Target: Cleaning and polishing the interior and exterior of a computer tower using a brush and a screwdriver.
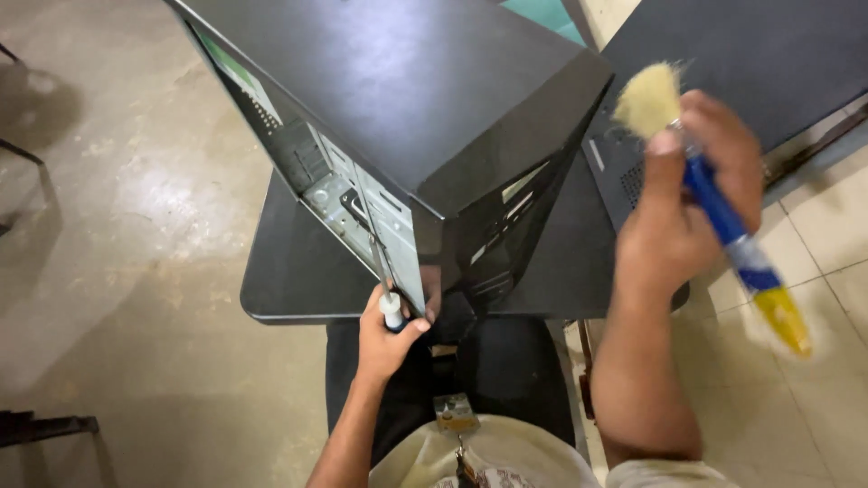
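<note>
A black desktop computer case (425, 99) stands on a small dark table (289, 271), its open side showing metal inner parts (362, 194). My left hand (384, 334) grips a screwdriver (391, 307) with a pale handle end, its shaft pointing up into the case's open side near the lower front corner. My right hand (687, 199) is raised to the right of the case and holds a paintbrush (723, 212) with a blue and yellow handle and pale bristles (647, 98) pointing up.
A detached black side panel (768, 54) with vent holes lies behind my right hand. The floor (117, 208) is worn concrete on the left and pale tile on the right. Dark chair legs (45, 425) show at the lower left. My lap is under the table edge.
</note>
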